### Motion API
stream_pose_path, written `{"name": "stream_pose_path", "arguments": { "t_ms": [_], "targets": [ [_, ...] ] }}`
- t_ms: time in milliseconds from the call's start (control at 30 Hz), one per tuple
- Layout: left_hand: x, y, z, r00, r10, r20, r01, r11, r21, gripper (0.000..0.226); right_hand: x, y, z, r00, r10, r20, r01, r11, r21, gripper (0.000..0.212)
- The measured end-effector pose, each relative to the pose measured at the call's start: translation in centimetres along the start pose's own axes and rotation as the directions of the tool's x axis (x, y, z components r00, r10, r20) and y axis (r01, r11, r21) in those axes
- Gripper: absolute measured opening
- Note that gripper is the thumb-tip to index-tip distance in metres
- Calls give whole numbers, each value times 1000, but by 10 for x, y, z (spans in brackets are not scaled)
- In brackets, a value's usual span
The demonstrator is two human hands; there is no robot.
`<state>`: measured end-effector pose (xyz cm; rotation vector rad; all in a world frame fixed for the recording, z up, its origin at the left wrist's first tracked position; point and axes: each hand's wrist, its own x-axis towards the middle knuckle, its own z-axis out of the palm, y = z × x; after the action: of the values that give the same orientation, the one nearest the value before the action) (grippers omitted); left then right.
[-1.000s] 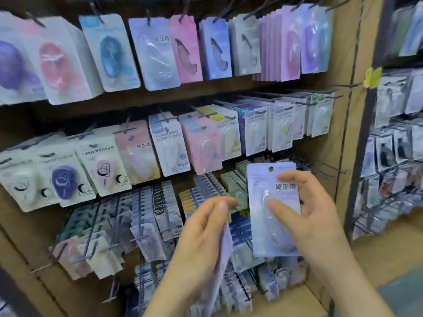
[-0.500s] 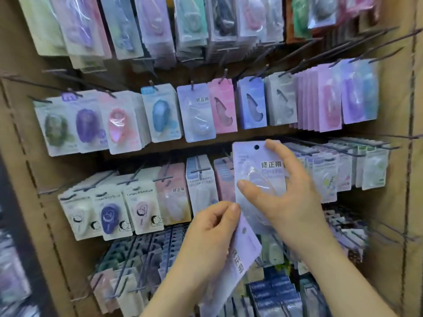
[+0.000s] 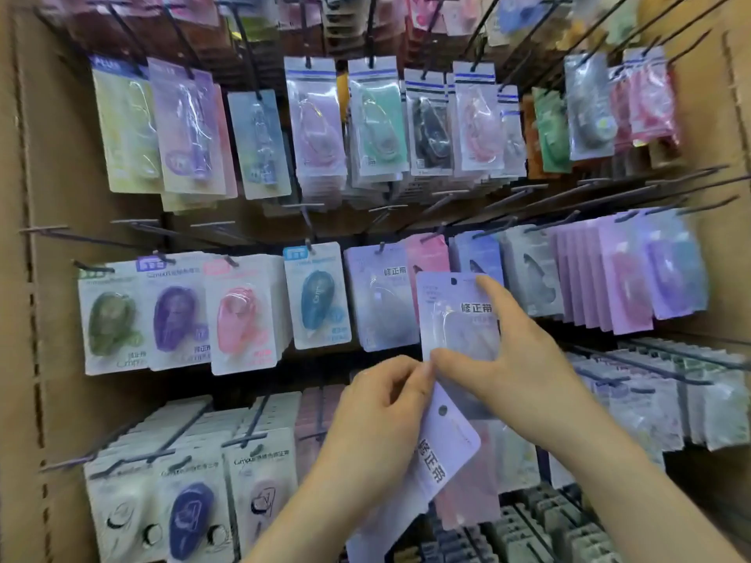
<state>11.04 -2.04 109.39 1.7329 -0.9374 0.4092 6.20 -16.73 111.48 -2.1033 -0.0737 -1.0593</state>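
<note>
The fingers (image 3: 485,285) of the right hand (image 3: 524,359) pinch the upright pack (image 3: 455,319) end to end. The index tip sits on its top edge just beside the hang hole, and the thumb is curled under the lower left corner. This lavender card stands with its long axis vertical and its print facing out.

The left hand (image 3: 378,420) grips the tilted pack (image 3: 447,453), a second card of the same print. Thumb and forefinger are closed on the end near its hole, and the card lies aslant, running down and to the left behind the palm. The thumbs of the two hands are almost touching, so the cards sit one just above the other in front of the display.

Beyond them, a hanging lavender pack (image 3: 378,306) with matching print is on its peg (image 3: 381,247). It is in the middle row, left of a pink pack (image 3: 426,253) that the upright pack partly covers.

That peg looks like the likely home, and if so the relation that matters is hole to peg tip. The tip lies up and to the left of the upright pack's hole, and it juts out from the cardboard wall (image 3: 53,319) towards the viewer. The right hand is the nearer one, and its card already hangs the way the row does (the left one would need turning first). I would expect a short shift left and up, and then a push back onto the wire. Blur hides how much free peg shows in front of the hung card.
</note>
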Motion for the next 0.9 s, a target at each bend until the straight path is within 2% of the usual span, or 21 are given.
{"name": "stream_pose_path", "arguments": {
  "t_ms": [200, 300, 400, 567, 800, 900],
  "targets": [
    [20, -6, -26, 999, -29, 27, 32, 995, -91, 14, 24, -13, 12, 997, -76, -18, 71, 979, -189, 83],
    [27, -3, -36, 999, -11, 40, 17, 990, -139, 34, 41, -22, 20, 981, -184, -67, 167, 965, -203, 79],
    [37, -8, -47, 1000, 6, 5, -5, 991, -137, 48, 59, -30, 27, 968, -244, -57, 228, 953, -202, 84],
    [48, -18, -56, 999, 1, 32, 1, 998, -56, 62, 77, -29, 38, 972, -229, -44, 213, 951, -226, 86],
    [54, -27, -61, 998, 10, 55, -11, 1000, 3, 66, 80, -28, 40, 979, -203, 10, 199, 948, -248, 91],
    [56, -28, -63, 998, -3, 57, 1, 1000, 30, 69, 82, -31, 41, 984, -171, 42, 176, 951, -255, 83]
  ]
}}
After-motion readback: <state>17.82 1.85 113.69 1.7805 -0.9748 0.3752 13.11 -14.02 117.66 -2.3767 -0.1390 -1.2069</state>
